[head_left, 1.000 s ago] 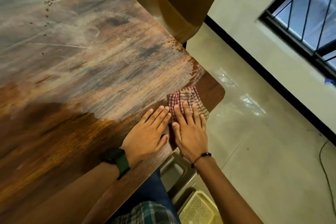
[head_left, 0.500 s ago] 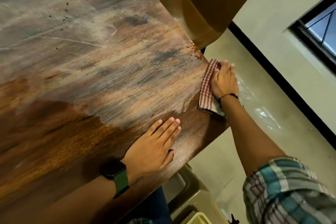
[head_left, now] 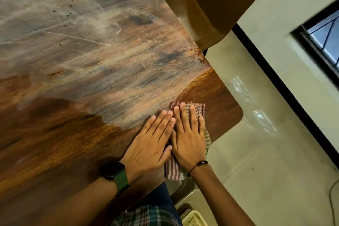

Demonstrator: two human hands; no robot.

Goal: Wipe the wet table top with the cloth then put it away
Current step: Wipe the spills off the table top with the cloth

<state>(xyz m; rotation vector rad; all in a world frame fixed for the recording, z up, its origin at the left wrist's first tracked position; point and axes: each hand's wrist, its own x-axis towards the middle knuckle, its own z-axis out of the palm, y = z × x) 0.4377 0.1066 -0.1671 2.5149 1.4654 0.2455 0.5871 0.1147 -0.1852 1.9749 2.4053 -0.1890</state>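
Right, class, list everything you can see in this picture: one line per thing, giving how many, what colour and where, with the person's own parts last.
table: one, brown wood with a pale wet sheen, fills the left and middle.
cloth: one, red and white checked, near the table's right corner, under the right hand, its near end hanging over the edge.
chair: one, brown, past the table's far right edge.
window: one, black frame, in the wall at right.
basket: one, pale yellow, on the floor at the bottom.
watch: one, black with green strap, left wrist.
bracelet: one, black, right wrist.
left hand: flat on the table beside the cloth.
right hand: flat, pressing the cloth.
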